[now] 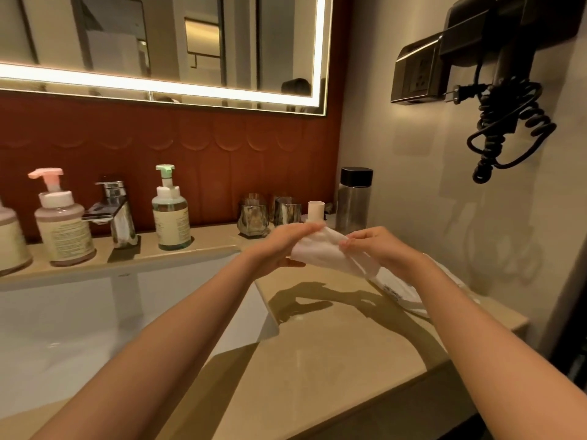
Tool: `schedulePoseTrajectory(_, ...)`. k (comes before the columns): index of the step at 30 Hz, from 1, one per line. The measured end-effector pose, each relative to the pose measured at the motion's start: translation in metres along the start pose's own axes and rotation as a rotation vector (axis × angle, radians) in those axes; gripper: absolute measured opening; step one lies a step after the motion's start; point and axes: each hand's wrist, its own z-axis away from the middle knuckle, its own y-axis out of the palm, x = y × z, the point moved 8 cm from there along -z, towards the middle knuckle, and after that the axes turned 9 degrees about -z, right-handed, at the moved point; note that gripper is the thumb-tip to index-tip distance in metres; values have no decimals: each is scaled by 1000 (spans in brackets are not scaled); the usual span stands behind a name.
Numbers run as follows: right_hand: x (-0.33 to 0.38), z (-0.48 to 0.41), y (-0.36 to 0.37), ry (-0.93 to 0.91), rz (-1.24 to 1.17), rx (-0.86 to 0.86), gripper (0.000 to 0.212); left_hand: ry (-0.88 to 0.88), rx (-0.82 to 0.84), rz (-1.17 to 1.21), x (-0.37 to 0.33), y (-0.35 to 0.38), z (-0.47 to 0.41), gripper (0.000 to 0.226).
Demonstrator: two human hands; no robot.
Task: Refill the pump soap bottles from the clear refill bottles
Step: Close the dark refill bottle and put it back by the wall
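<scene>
Both of my hands hold a white cloth (320, 250) above the beige counter (333, 344), right of the sink. My left hand (284, 246) grips its left end; my right hand (378, 244) pinches its upper right edge. On the ledge behind the sink stand a pink-pump soap bottle (62, 223) and a green-pump soap bottle (171, 214). Part of a third bottle (9, 239) shows at the far left edge. A clear bottle with a black cap (354, 200) stands in the back right corner.
A chrome faucet (116, 211) stands between the pump bottles above the white sink (95, 312). Two glass tumblers (270, 214) and a small white cup (316, 211) sit behind my hands. A folded white towel (403, 287) lies on the counter. A wall hair dryer with a coiled cord (505, 128) hangs at the right.
</scene>
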Motion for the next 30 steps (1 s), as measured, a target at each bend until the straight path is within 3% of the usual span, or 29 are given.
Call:
schedulePoseTrajectory(3,-1,-1,11,46,-41,69,23,49,-59,-94,1,-15,3,24)
schedulePoseTrajectory(7,-10,1,33,134,-51,196,45,30,-135,-50,4,-22,8,20)
schedulePoseTrajectory(14,-19,3,35,144,-152,146,8,-31,-222,-93,23,-32,12,23)
schedulePoseTrajectory(17,-25,2,31,172,-220,89,9,-52,-256,-104,30,-38,13,12)
schedulePoseTrajectory(22,-33,-11,30,237,-160,-99,24,-167,-297,-139,44,-39,13,16)
schedulePoseTrajectory(24,-31,-18,24,207,-86,-220,32,-228,-316,-274,50,-42,12,18)
schedulePoseTrajectory(27,-13,-20,20,7,62,-353,36,-239,-448,-648,48,-54,15,26)
schedulePoseTrajectory(30,-5,-19,35,-92,147,-261,28,-53,-491,-870,29,-50,17,34)
